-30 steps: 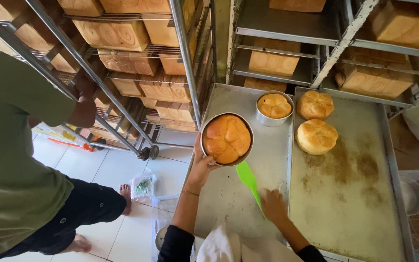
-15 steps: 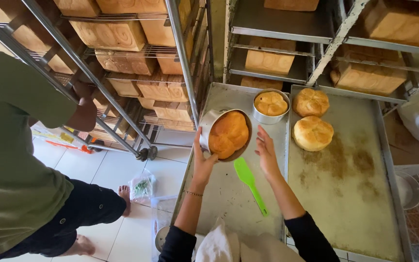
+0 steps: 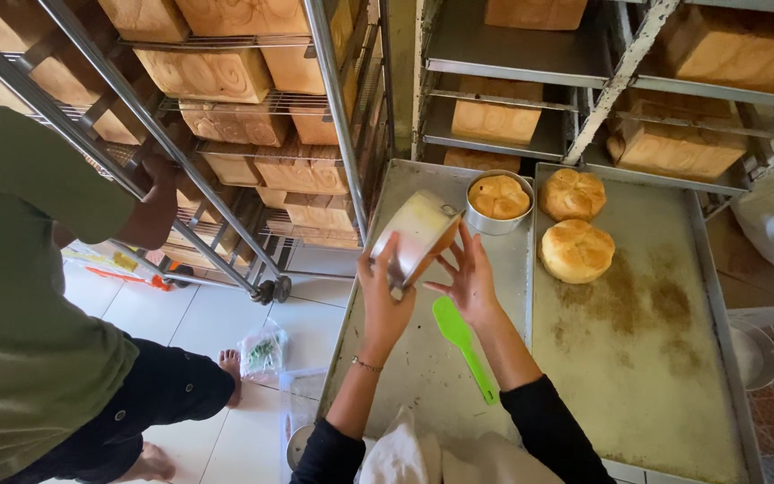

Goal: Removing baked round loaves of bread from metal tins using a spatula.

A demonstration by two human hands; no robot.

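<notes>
Metal round pan (image 3: 416, 235), now tipped further over, gripped by left-hand fingers (image 3: 378, 278); right fingers (image 3: 469, 260) spread beneath.

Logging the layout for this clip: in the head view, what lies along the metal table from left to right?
Tilted round tin held in the left hand → green spatula → round tin with a bun still in it → two loose buns on the stained tray.

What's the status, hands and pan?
Left hand grips round pan, tipped on its side. Right hand open under its mouth. Green spatula lies on tray below, clear.
</notes>
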